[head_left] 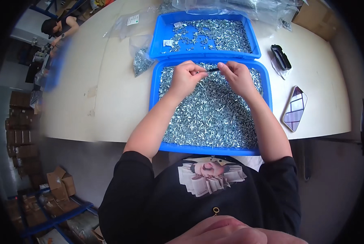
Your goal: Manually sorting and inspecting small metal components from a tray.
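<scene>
My left hand [185, 78] and my right hand [238, 78] are close together above the far part of the near blue tray [154, 87]. A slim, dark, rod-like piece [213, 70] spans the gap between them. My right fingers are closed round one end of it. The thumb and fingers of my left hand pinch at its other end, where any small part is too tiny to make out. Beneath both hands, small silvery metal cylinders [210, 118] fill the near tray in a thick layer.
Beyond it, a second blue tray [152, 49] holds more metal pieces. A clear bag of parts [142, 62] lies to the left. On the right are a black case [281, 57] and a phone [295, 109]. Another person [62, 28] works at far left.
</scene>
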`<state>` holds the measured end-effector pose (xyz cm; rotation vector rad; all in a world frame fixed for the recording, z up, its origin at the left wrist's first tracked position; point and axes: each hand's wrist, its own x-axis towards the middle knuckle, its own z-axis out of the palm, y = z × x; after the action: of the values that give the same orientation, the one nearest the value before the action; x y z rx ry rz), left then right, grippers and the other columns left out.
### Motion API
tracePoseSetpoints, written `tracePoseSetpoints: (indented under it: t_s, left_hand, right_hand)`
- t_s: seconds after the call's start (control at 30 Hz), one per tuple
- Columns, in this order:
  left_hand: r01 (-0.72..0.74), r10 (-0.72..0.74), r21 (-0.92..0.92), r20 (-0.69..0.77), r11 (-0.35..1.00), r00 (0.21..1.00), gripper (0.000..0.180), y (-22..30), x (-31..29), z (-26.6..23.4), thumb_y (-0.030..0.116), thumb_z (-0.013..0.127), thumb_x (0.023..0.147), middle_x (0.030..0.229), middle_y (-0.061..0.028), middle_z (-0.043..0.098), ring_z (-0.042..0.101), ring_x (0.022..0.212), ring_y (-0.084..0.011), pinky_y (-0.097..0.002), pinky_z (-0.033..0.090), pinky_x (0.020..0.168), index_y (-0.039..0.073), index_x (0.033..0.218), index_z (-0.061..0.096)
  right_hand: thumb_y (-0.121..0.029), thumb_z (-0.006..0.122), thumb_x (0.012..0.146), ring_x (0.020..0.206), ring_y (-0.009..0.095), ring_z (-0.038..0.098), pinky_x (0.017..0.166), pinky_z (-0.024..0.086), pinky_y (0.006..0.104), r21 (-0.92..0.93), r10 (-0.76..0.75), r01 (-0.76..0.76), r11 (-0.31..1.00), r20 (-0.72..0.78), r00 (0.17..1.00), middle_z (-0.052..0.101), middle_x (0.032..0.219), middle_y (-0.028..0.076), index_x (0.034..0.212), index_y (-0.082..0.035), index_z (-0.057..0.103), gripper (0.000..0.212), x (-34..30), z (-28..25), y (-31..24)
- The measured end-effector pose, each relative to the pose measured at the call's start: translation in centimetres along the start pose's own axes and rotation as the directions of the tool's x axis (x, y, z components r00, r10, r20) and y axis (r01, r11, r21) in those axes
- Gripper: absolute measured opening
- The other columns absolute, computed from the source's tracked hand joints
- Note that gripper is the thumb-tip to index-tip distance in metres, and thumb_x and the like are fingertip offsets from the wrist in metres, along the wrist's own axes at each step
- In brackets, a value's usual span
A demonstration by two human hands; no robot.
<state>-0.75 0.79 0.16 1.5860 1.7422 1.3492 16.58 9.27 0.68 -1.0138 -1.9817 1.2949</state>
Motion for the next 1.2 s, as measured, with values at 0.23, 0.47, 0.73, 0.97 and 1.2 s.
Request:
tracePoseSetpoints:
  t_s: [0.23, 0.47, 0.73, 0.97, 1.2]
  left_hand:
    - [-0.055, 0.057, 0.076, -0.023, 0.996, 0.998, 0.014, -0.2, 0.4, -0.6, 0.009, 0.077, 0.064, 0.064, -0.0009, 0.055, 0.045, 0.057, -0.0088, -0.0239, 0.037, 0.052, 0.003, 0.074, 0.069]
    - [-0.063, 0.063, 0.009, 0.011, 0.998, 0.998, 0.014, 0.0, 0.4, -0.2, 0.01, 0.077, 0.065, 0.063, 0.0002, 0.052, 0.044, 0.056, -0.0084, -0.0243, 0.036, 0.051, 0.004, 0.074, 0.07]
    - [-0.065, 0.068, -0.068, 0.052, 0.996, 0.996, 0.012, 1.9, 0.5, 0.1, 0.011, 0.076, 0.069, 0.063, 0.0013, 0.051, 0.042, 0.054, -0.0061, -0.0222, 0.034, 0.049, 0.003, 0.077, 0.07]
    - [-0.065, 0.076, -0.128, 0.084, 0.99, 0.994, 0.012, 1.6, 0.9, 0.6, 0.012, 0.076, 0.069, 0.064, 0.0012, 0.053, 0.042, 0.054, -0.0061, -0.0217, 0.034, 0.049, 0.004, 0.076, 0.07]
    - [-0.081, 0.082, -0.046, 0.03, 0.996, 0.996, 0.013, 0.5, 1.4, 0.1, 0.011, 0.077, 0.067, 0.065, 0.0016, 0.052, 0.042, 0.054, -0.0064, -0.0222, 0.033, 0.049, 0.005, 0.075, 0.07]
  right_hand:
    - [-0.037, 0.052, 0.091, 0.056, 0.006, 0.047, 0.051, 0.039, 0.0243, 0.285, -0.049, 0.031, 0.958, 0.058, 0.997, 0.053, 0.06, -0.002, 0.071, -0.002, 0.059, 0.04, 0.0, 1.0, 1.0]
    - [-0.025, 0.055, 0.09, 0.063, 0.005, 0.048, 0.054, 0.037, 0.0208, 0.34, -0.056, 0.025, 0.94, 0.08, 0.995, 0.053, 0.071, -0.004, 0.093, -0.003, 0.058, 0.022, -0.5, -0.1, -0.9]
    - [-0.022, 0.058, 0.089, 0.06, 0.004, 0.043, 0.054, 0.036, 0.02, 0.383, -0.045, -0.041, 0.923, 0.213, 0.976, 0.051, 0.068, -0.004, 0.087, -0.004, 0.057, 0.018, 0.1, -2.2, 1.5]
    - [-0.02, 0.062, 0.086, 0.065, 0.006, 0.051, 0.057, 0.041, 0.0215, 0.457, -0.045, -0.054, 0.888, 0.205, 0.978, 0.06, 0.077, 0.003, 0.096, -0.002, 0.058, 0.021, 0.3, -2.8, 2.8]
    - [-0.025, 0.061, 0.087, 0.057, 0.005, 0.05, 0.051, 0.039, 0.0197, 0.56, 0.03, -0.141, 0.816, 0.202, 0.979, 0.057, 0.065, -0.001, 0.08, -0.004, 0.061, 0.022, 0.9, -1.6, 0.5]
